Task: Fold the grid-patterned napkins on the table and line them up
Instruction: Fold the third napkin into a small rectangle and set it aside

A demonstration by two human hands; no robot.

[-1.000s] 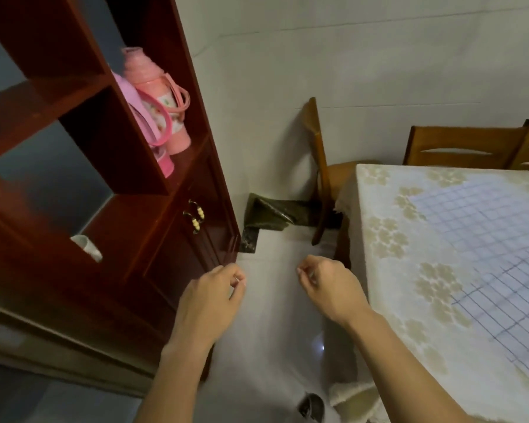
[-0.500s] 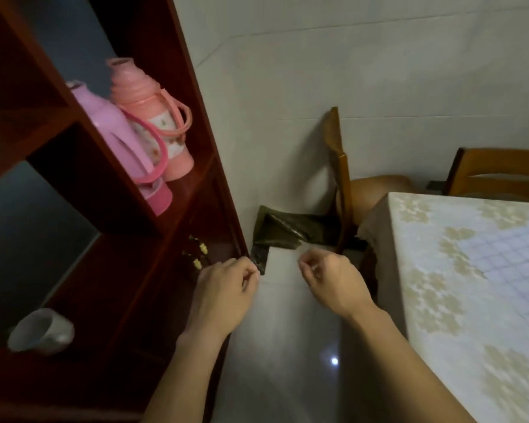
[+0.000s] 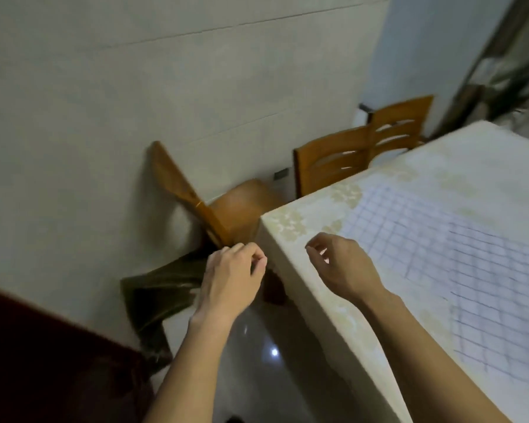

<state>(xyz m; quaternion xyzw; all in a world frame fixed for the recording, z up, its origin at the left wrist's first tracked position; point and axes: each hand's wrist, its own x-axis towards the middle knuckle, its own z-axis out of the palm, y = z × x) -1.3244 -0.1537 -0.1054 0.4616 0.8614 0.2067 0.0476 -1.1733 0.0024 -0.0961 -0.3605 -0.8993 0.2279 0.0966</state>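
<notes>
White napkins with a blue grid [image 3: 458, 264] lie spread flat and overlapping on the table [image 3: 303, 227], which has a cream flower-patterned cloth. My left hand [image 3: 231, 279] hovers over the floor just left of the table's near corner, fingers loosely curled, holding nothing. My right hand [image 3: 342, 264] hovers above the table's left edge, fingers loosely curled and empty, a short way left of the napkins. Neither hand touches a napkin.
A wooden chair [image 3: 214, 206] stands against the wall at the table's corner, and two more wooden chairs [image 3: 361, 151] line the far side. A dark bag [image 3: 156, 291] lies on the glossy floor. A dark red cabinet [image 3: 43, 355] fills the lower left.
The view has swung right from the cabinet shelves towards the table. Both hands moved right with it; my right hand is now over the table's edge. Their loose curl is unchanged.
</notes>
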